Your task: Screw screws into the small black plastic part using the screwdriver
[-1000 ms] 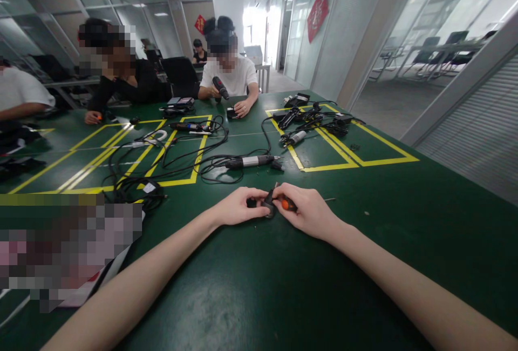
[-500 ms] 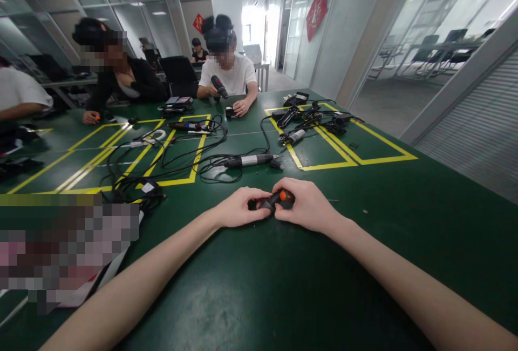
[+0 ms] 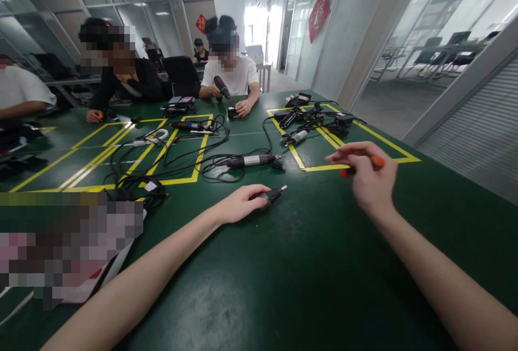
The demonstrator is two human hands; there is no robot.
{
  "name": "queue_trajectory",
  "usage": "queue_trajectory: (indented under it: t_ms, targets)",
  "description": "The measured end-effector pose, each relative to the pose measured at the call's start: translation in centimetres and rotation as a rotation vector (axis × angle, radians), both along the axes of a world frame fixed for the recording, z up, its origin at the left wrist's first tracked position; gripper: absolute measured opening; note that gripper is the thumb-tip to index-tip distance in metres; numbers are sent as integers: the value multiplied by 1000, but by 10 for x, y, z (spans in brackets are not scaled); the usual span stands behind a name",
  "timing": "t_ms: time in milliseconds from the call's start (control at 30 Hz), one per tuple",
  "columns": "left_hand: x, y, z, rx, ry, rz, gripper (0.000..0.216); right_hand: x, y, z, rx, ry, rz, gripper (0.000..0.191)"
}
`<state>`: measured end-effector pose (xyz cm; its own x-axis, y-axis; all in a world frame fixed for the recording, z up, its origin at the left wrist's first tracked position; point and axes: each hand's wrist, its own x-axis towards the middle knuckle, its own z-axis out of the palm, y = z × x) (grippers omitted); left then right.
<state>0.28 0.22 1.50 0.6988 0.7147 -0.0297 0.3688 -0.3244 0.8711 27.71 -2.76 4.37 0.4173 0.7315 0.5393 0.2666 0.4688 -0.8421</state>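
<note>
My left hand (image 3: pixel 242 203) is closed around a dark, tapered electric screwdriver nose (image 3: pixel 272 196) that rests low over the green table. Its silver tip points up and to the right, while the rear end is hidden in my fingers. Off to the right, my right hand (image 3: pixel 370 175) is raised above the table, slightly blurred. An orange-and-black screwdriver (image 3: pixel 379 163) is in its grip; orange shows on both sides of the fingers, and its shaft cannot be made out. The two hands are well apart.
Beyond my left hand lies a corded grey-and-black electric screwdriver (image 3: pixel 253 161). Tangled black cables (image 3: pixel 151 186) lie at left, beside a blurred-out flat object (image 3: pixel 73 254). More corded tools (image 3: pixel 299 119) sit inside yellow tape. Across the table, a person in white holds a power drill (image 3: pixel 222 86).
My right hand has left the electric screwdriver nose and moved up and right with the orange-and-black screwdriver. The silver tip now shows. My left hand has stayed nearly in place.
</note>
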Motion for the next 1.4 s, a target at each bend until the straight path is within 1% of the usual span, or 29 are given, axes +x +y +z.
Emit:
queue_trajectory:
  t_ms: [33,67,167,233,300,333,433,533,733,900,1033,1167,1233,1400]
  targets:
    - [-1,0,0,-8,-13,24,33,7,2,2,-3,133,-3,11]
    - [-1,1,0,-22,-34,47,31,11,4,3,-7,199,-2,17]
    - [-3,3,-3,-92,-118,98,26,10,5,3,-80,284,78,33]
    - [-4,5,-5,-129,-169,118,27,-1,1,0,-144,327,169,34]
    - [-4,6,-7,-152,-202,138,31,-15,-3,-4,-198,414,272,30]
    - [-4,7,-7,-155,-211,152,33,-21,-4,-6,-216,422,306,28]
    - [-3,7,-6,-142,-209,198,38,-33,-8,-13,-251,405,354,24]
    - [-1,6,-5,-149,-180,233,44,-35,-9,-17,-256,379,376,25]
    - [0,5,-6,-198,-206,268,54,-37,-12,-18,-266,354,428,27]
    - [1,7,-9,-223,-233,269,54,-40,-16,-15,-266,354,435,24]
    - [1,8,-11,-231,-262,295,51,-38,-16,-16,-302,306,448,22]
    - [2,8,-10,-234,-298,364,51,-34,-14,-17,-327,253,422,27]
    - [2,8,-10,-231,-296,372,51,-31,-13,-17,-324,207,422,31]
    - [2,8,-13,-184,-270,365,50,-27,-14,-15,-341,122,496,47]
